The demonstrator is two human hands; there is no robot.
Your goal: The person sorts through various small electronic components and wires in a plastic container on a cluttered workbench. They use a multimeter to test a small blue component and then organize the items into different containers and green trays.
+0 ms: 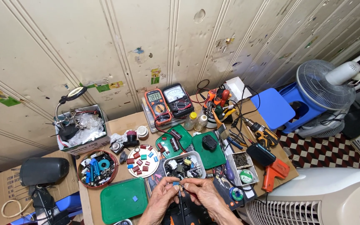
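A: From the head view, where does the work sit?

B: At six o'clock on the desk [105, 127]. The left hand [161, 199] pinches a small blue component [175, 183] between thumb and forefinger, so that grip is closed on it. The right hand [203, 193] meets it at the fingertips and appears to pinch a thin dark tool [181, 204] that runs down toward six o'clock.

A: What lies around them?

B: A white tray of mixed parts [184, 164] just at twelve o'clock of the hands, a green lid [123, 200] at nine o'clock, and a white plate of red capacitors [143, 160] at eleven. Two multimeters [169, 104] stand farther back.

A: How is this step done well?

B: Probably by bracing both wrists on the desk, holding the component by its body so its leads stay free, and keeping it over the tray in case it slips.
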